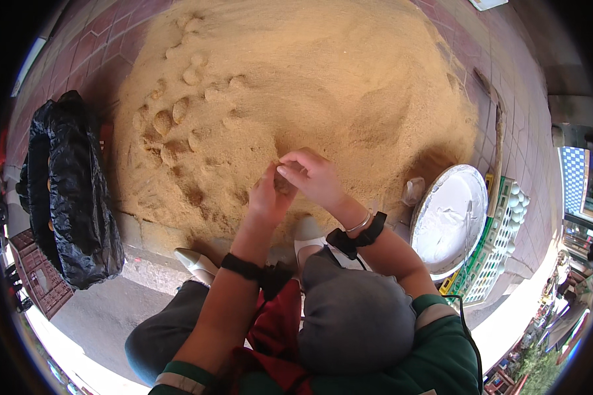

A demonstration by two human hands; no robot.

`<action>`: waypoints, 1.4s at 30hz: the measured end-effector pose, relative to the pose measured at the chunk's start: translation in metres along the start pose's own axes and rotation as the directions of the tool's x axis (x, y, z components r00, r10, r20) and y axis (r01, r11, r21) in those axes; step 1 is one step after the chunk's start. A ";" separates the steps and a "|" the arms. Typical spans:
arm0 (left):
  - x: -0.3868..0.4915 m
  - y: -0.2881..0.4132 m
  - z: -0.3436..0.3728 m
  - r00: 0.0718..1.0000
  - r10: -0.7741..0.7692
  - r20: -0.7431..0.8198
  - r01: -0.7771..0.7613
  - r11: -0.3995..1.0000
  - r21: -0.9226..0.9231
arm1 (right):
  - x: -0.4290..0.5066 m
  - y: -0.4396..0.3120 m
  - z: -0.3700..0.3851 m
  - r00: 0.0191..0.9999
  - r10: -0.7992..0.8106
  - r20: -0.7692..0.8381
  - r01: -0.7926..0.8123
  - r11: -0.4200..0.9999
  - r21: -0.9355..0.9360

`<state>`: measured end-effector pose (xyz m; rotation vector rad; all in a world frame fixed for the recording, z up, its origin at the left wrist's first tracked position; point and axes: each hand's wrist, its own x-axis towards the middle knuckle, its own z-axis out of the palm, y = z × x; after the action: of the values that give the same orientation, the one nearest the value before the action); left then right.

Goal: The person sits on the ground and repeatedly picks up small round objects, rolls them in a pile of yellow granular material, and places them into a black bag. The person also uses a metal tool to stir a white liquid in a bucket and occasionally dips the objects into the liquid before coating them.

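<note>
A broad bed of tan granular material (296,94), like sawdust or fine husk, spreads over the ground before me. Just above its near side, my left hand (269,197) is cupped with the palm turned inward. Bent over it, my right hand (314,177) brings its thumb and fingertips against the left fingertips. A brownish patch shows between the hands; whether it is a small lump or a dusty palm, I cannot tell. To the left of my hands, several rounded, coated lumps (163,122) lie half sunk in the tan material.
At right stands a round basin of whitish paste (449,217), beside stacked egg trays (491,247) holding pale eggs (516,202). A wooden stick (497,143) and a crumpled clear plastic piece (414,191) lie nearby. On the left is a container lined with a black plastic bag (79,197), near a reddish crate (39,274).
</note>
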<state>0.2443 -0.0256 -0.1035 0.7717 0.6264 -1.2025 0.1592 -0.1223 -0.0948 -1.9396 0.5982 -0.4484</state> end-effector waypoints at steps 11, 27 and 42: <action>0.014 0.028 -0.024 0.996 0.040 0.082 -0.044 0.998 0.047 | -0.068 0.166 -0.101 0.200 0.682 -0.703 -0.528 0.680 0.509; 0.005 0.023 -0.011 0.997 0.067 0.029 -0.069 0.995 0.068 | 0.041 0.032 -0.001 0.904 0.422 -0.073 -0.365 0.849 0.383; -0.001 0.027 -0.009 0.982 0.131 0.133 -0.140 0.988 0.064 | -0.054 0.130 -0.074 0.760 0.345 -0.551 -0.477 0.871 -0.114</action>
<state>0.2703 -0.0132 -0.1030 0.7786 0.4188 -1.1448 0.0469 -0.1916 -0.1846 -1.8339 1.4708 -0.6345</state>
